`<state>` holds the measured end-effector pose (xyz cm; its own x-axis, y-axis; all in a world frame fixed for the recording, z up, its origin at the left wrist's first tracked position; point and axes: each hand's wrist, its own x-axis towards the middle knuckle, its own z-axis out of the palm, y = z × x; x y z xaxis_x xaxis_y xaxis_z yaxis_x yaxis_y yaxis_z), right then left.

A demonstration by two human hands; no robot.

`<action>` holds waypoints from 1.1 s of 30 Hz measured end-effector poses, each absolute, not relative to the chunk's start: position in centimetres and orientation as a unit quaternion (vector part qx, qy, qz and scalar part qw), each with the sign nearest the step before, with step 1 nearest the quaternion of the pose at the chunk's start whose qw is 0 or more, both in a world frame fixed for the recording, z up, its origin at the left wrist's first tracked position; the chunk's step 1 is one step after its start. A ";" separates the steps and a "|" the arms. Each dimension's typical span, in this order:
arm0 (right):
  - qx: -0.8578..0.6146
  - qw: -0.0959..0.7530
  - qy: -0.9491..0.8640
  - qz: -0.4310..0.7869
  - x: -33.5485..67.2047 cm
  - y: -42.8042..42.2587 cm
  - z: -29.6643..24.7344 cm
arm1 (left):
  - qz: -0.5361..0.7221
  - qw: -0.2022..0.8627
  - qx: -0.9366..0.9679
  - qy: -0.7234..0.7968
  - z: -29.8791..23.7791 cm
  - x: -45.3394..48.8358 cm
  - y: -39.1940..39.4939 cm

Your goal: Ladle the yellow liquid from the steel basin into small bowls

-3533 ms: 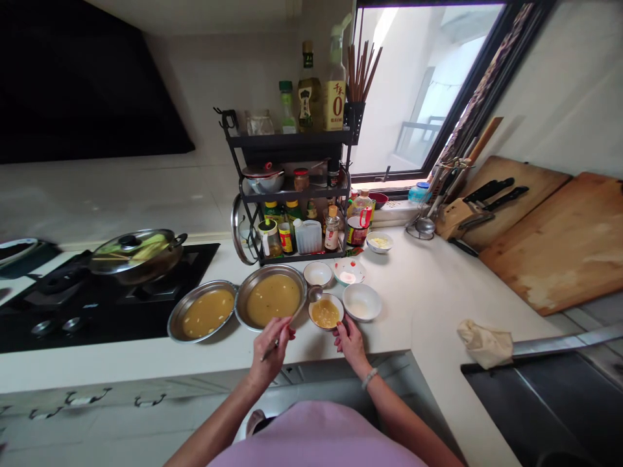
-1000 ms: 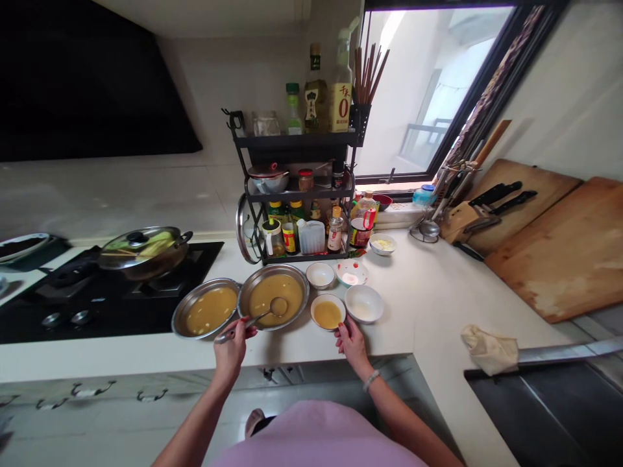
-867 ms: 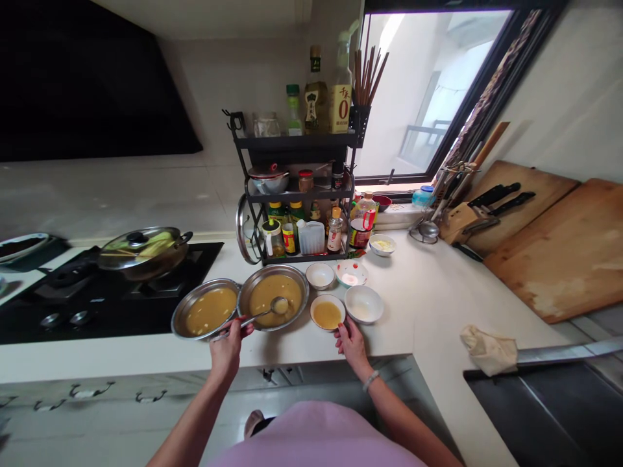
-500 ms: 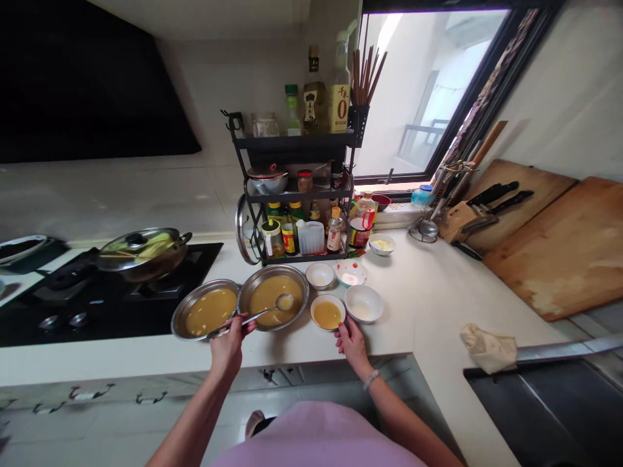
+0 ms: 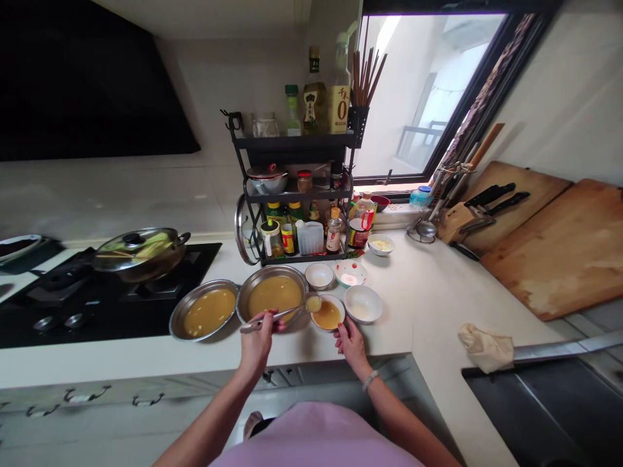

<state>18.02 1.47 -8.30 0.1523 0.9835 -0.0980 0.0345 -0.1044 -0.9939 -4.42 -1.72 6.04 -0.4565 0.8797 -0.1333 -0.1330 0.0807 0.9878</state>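
My left hand [image 5: 257, 337] is closed round the handle of a metal ladle [image 5: 313, 303], whose bowl holds yellowish liquid over the left rim of a small bowl [image 5: 327, 328]. That bowl contains the same brownish-yellow liquid. At its right front edge, my right hand [image 5: 351, 342] grips the rim between thumb and fingers. Behind the ladle handle stands a wide metal basin [image 5: 242, 290] of the liquid, and a second metal basin [image 5: 176, 331] with pale bits floating in it is to the left. A white bowl [image 5: 364, 305] sits close to the right of the small bowl.
Behind are a small white bowl [image 5: 319, 276], a patterned bowl [image 5: 351, 273] and a bowl of pale bits [image 5: 381, 244]. A black spice rack [image 5: 296, 142] stands at the back. On the left stove is a lidded pan [image 5: 139, 253]; a knife block [image 5: 457, 224] stands right.
My left hand has moved right, carrying the ladle from over the nearer metal basin to the small bowl's rim. My right hand stays at that bowl.
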 end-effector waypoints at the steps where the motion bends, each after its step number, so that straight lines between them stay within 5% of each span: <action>1: -0.571 0.500 -0.445 0.475 18.0 1.5 -8.3 | 0.590 0.419 0.331 0.606 5.9 -3.9 -1.9; 11: -0.576 0.497 -0.450 0.467 18.1 1.5 -8.5 | 0.503 0.238 0.658 0.508 4.4 -2.8 -3.8; 18: -0.573 0.503 -0.442 0.472 18.0 1.5 -8.5 | 0.550 0.260 0.447 0.656 4.9 -6.8 -2.4; 24: -0.575 0.496 -0.449 0.471 18.2 1.7 -8.9 | 0.516 0.193 0.455 0.700 3.2 -10.2 -2.6; 33: -0.573 0.493 -0.452 0.474 18.2 1.5 -8.5 | 0.570 0.312 0.305 0.697 2.3 -10.6 -2.3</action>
